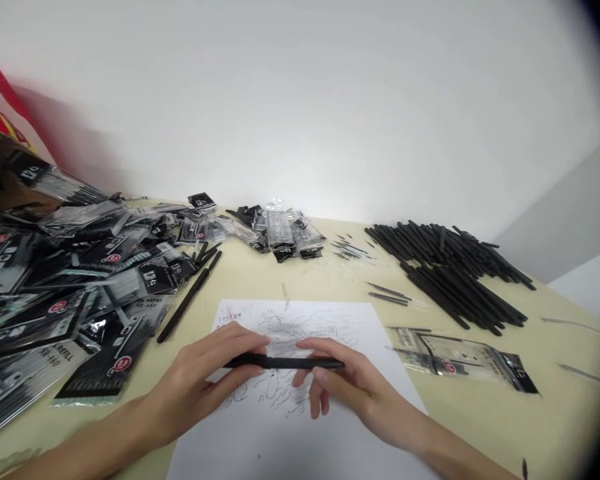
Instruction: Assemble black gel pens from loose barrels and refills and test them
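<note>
Holding a black pen point(284, 363), left hand point(195, 387), right hand point(353, 390), above sketched paper point(300, 443)

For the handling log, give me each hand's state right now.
Left hand: closed, holding a black pen near one end.
Right hand: closed on the same pen's other end.

Head camera overlooks left hand point(195, 387), right hand point(353, 393).

Surface: we work at a cream tabletop point(485, 427)
Left edge: our heaped black refill packets point(65, 287)
Back right: our loose black pen barrels point(445, 267)
Front middle: our sketched paper sheet point(280, 433)
</note>
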`<state>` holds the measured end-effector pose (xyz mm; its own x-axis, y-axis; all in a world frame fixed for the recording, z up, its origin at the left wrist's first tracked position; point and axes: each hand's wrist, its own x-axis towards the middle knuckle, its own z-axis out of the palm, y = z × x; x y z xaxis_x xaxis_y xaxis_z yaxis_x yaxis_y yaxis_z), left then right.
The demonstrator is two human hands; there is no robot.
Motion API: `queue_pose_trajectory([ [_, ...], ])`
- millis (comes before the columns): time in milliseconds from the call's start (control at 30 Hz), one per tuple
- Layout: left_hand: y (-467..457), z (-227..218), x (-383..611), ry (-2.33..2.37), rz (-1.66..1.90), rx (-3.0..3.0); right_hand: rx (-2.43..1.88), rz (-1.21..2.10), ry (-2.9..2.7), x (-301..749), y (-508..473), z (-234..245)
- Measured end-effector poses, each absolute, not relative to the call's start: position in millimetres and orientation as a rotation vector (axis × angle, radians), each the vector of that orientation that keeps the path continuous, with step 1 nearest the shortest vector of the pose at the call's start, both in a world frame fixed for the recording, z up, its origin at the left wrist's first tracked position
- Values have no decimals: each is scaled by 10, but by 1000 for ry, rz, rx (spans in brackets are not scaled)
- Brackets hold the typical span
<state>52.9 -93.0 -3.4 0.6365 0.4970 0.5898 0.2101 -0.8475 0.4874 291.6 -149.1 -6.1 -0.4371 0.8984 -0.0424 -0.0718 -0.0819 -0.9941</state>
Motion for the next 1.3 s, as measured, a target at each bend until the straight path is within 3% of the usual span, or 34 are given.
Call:
queue_pose_trajectory([
  [567, -877, -74, 573, 876, 1000, 2015, -1117, 1458, -1868, 2910, -1532, 63],
  [867, -883, -112, 518, 729, 1062, 2366, -1045, 1440, -1839, 2947, -1521, -29],
  [1133, -947, -50, 548, 618, 1137, 2629, -1167, 1092, -2163, 2993, -1511, 46],
  [1300, -991, -3, 564, 621, 1150, 2594, -1165, 1182, -2163, 2970, -1546, 77],
])
